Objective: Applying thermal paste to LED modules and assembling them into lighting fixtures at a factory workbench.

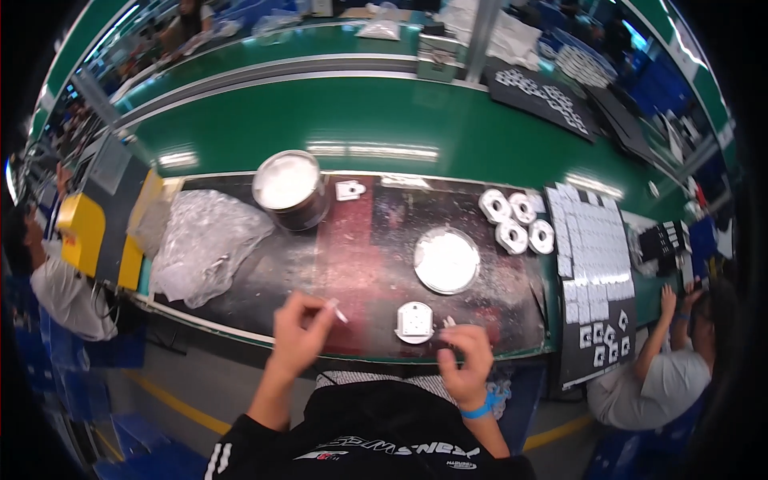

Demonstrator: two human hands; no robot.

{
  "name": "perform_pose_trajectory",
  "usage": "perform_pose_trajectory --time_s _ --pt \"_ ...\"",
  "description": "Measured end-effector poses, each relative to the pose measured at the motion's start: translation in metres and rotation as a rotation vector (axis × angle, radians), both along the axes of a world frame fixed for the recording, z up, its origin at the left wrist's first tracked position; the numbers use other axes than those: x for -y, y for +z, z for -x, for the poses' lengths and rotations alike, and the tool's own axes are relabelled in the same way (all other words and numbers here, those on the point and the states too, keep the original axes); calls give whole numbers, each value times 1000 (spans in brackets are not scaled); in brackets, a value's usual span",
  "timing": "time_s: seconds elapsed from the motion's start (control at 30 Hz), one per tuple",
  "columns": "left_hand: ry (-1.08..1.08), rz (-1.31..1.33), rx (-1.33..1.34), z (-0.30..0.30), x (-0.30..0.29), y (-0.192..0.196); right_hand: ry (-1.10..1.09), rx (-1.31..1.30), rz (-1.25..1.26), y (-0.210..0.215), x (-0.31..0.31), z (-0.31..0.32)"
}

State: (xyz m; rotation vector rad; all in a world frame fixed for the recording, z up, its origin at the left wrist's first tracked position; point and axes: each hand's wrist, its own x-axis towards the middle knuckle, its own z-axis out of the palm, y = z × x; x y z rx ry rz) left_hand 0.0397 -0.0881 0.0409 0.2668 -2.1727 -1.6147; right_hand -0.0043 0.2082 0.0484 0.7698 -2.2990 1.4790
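Note:
My left hand (300,330) is closed in a pinch over the front of the dark work board (280,284). A small, thin white piece (340,314) sticks out from its fingertips; its exact kind is too small to tell. My right hand (470,362) is at the board's front edge, fingers bent, thumb apart from them, with nothing visible in its grip. Just left of it lies a round white part with a squarish raised face (414,322). By the right fingertips are small pale bits (448,322). Behind these sits a round white dish (446,260).
A large tin (290,188) and a flat white part (350,190) stand at the back. Crumpled clear plastic (208,244) lies left, beside a yellow-and-grey machine (108,216). White rings (512,237) and a black panel of white pieces (596,296) are right, near a seated person (660,368).

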Motion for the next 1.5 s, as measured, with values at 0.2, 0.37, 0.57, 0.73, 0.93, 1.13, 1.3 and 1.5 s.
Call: perform_pose_trajectory --time_s 0.2,0.37,0.57,0.73,0.93,1.13,1.3,1.5 --pt "-288 276 -163 10 -80 9 174 127 -29 23 25 5" --pt "-319 453 -334 13 -97 1 155 360 43 24 14 12" --pt "-317 461 -118 26 -89 -14 -50 209 -138 26 -15 66" --pt "-409 449 -69 36 -87 -36 5 -44 -289 7 -3 116" --pt "-440 426 -12 35 -85 -40 18 -183 -538 -5 23 145" --pt "-448 435 -20 35 -85 -42 37 -186 -512 -5 30 148" --pt "-448 436 -24 36 -85 -41 63 -222 -523 -5 34 152" --pt "-448 436 -10 36 -85 -41 76 -233 -586 -7 35 155"
